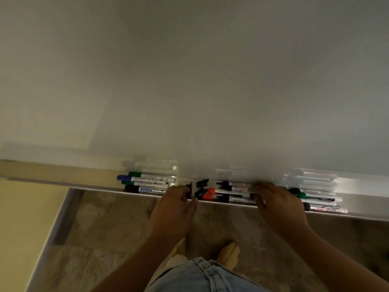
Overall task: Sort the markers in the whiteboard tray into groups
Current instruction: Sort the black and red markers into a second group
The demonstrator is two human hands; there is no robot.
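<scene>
Your markers lie lengthwise in three clusters along the whiteboard tray (pixel 362 199). The left cluster (pixel 147 183) shows green, blue, green and black caps, all pointing left; the middle cluster (pixel 233 191) has black and orange caps; the right cluster (pixel 317 200) has green and black ones. Between the left and middle clusters lie loose black caps (pixel 202 183), off any barrel.

Your left hand (pixel 174 209) sits at the tray's front edge between those two clusters, fingers curled, pinching a small black piece (pixel 190 189) at the fingertips; it is too blurred to name.

Your right hand (pixel 277 205) lies over the right ends of the middle cluster, fingers bent across the barrels, thumb down at the front lip; whether it grips them or only rests on them cannot be told.

The whiteboard (pixel 189 81) above faintly mirrors the markers; below the tray you see mottled floor (pixel 105 228) and your jeans (pixel 210 277).
</scene>
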